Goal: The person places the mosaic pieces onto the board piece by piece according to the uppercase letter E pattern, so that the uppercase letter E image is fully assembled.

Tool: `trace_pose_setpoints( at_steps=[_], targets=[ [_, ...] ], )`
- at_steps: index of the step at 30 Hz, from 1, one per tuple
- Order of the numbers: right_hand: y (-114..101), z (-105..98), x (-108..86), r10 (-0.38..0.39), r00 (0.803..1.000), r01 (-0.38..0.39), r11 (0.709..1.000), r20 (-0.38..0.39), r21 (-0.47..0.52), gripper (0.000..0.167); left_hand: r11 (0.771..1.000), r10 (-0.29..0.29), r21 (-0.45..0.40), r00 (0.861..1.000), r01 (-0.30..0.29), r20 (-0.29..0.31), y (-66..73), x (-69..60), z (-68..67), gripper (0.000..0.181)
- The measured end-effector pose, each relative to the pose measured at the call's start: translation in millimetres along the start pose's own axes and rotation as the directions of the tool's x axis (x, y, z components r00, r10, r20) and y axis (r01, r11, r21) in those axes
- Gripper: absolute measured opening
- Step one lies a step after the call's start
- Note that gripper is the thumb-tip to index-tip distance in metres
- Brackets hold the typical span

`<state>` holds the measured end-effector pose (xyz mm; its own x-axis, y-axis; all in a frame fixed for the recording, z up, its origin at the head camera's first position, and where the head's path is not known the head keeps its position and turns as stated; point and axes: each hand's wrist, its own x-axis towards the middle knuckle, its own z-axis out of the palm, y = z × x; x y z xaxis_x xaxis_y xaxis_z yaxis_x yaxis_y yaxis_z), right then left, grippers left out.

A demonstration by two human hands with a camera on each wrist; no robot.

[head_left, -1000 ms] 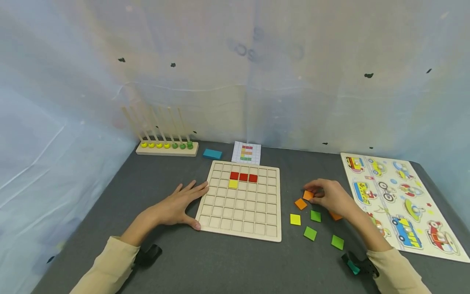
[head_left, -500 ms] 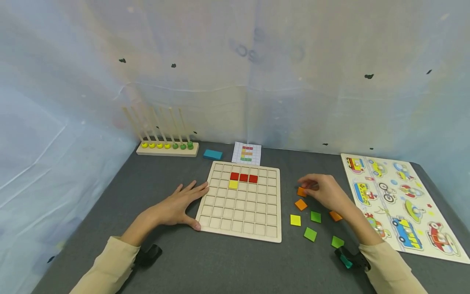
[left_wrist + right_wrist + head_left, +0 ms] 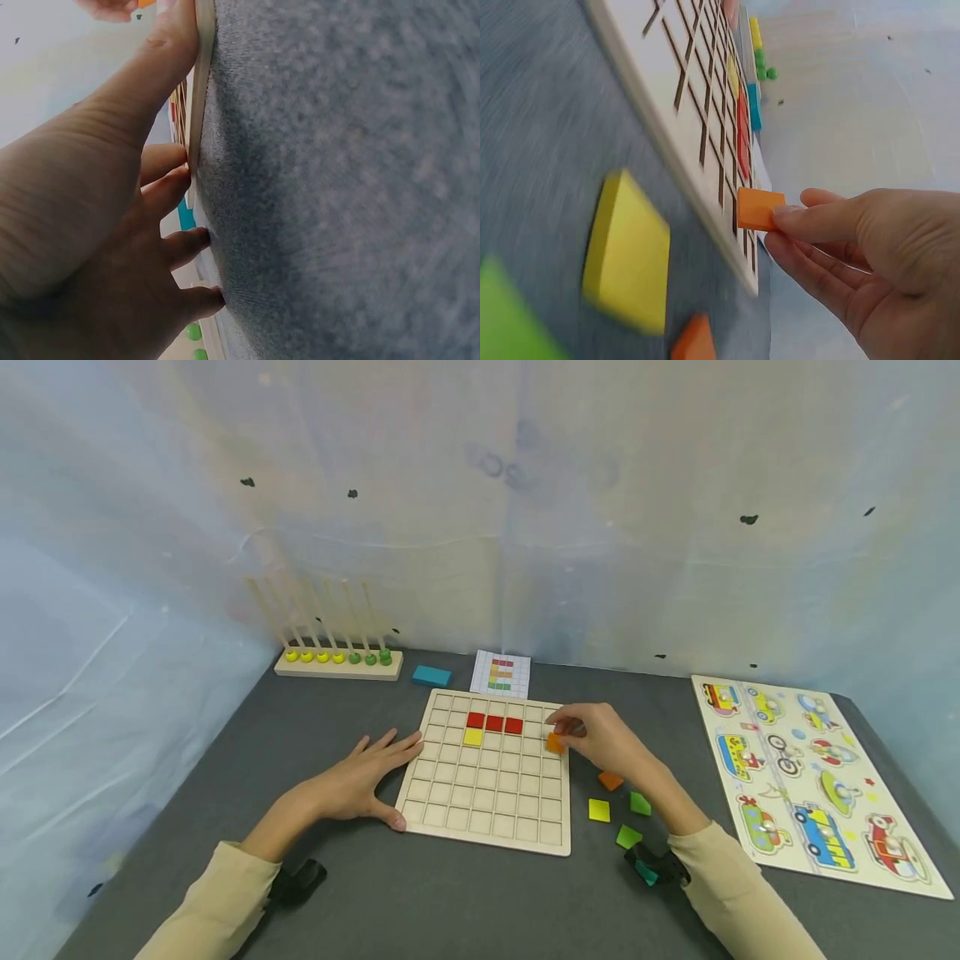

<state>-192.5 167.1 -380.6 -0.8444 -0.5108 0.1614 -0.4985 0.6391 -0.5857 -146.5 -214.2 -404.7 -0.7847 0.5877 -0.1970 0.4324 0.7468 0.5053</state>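
Your right hand (image 3: 603, 739): grip pinched on an orange tile (image 3: 757, 209), over the right side of the grid board (image 3: 483, 797). Left hand (image 3: 354, 787) splayed, touching its left edge. Likely placing; next calls for squaring up, then lowering.

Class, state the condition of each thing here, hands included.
Grid board: flat, partly filled
Orange tile: held
Left hand: spread, touching the board
Right hand: pinching a tile
Red tiles: on the board
Yellow tiles: one on board, one loose
Other orange tile: loose
Green tiles: loose
Pattern card: face up
Blue block: lying flat
Bead rack: upright
Picture puzzle: face up
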Motion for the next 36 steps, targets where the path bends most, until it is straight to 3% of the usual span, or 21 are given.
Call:
trace_pose_setpoints(
  at_steps=[8,15,36],
  targets=[
    [-20,23,24.1,-0.064,0.997,0.06,0.995,0.044,0.08,0.025,1.0,-0.009,0.003,1.0,0.009,-0.001,0.9,0.7,0.3,0.117],
    [-39,46,36.7,-0.129,0.989,0.124,0.99,0.068,0.069,0.023,1.0,-0.003,0.013,1.0,0.003,-0.002,2.0,4.6,1.3,0.118],
    [-64,68,57.2,-0.142,0.979,0.13,0.988,0.144,0.085,0.024,1.0,-0.013,0.01,1.0,0.013,-0.009,-0.5,1.5,1.8,0.118]
  ],
)
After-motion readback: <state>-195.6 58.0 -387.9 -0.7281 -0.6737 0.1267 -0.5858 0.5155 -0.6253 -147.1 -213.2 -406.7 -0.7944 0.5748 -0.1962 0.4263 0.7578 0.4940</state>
